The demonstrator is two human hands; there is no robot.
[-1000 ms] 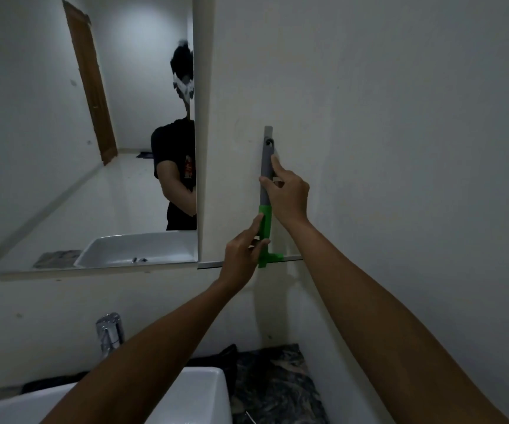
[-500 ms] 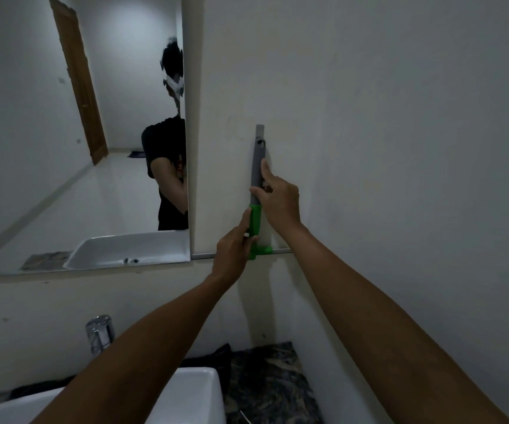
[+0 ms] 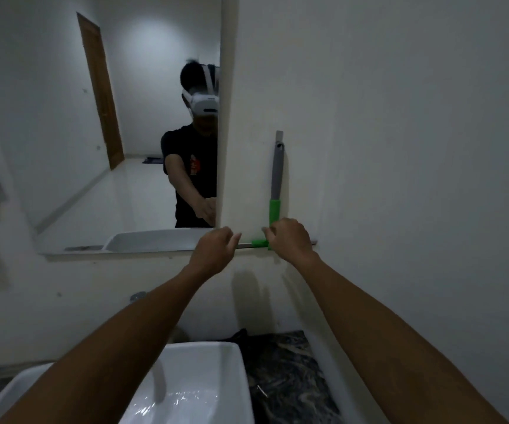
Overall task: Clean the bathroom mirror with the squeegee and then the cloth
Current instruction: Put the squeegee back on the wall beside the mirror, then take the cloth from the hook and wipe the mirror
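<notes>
The squeegee (image 3: pixel 275 206) hangs upright on the white wall just right of the mirror (image 3: pixel 118 179), grey handle up, green neck and horizontal blade at the bottom. My right hand (image 3: pixel 290 240) is at the green head, fingertips pinching it. My left hand (image 3: pixel 216 249) is curled over the blade's left end; I cannot tell if it grips it. A dark cloth (image 3: pixel 238 335) lies on the counter behind the sink, mostly hidden.
A white basin (image 3: pixel 216 381) sits below my arms, with a chrome tap (image 3: pixel 137 296) behind my left forearm. A dark marble counter (image 3: pixel 290 381) lies right of the basin. The mirror reflects a person in a headset and a wooden door.
Both hands have slid down from the squeegee's handle and neck to its blade. The squeegee stays against the wall. The camera has pulled back and tilted down.
</notes>
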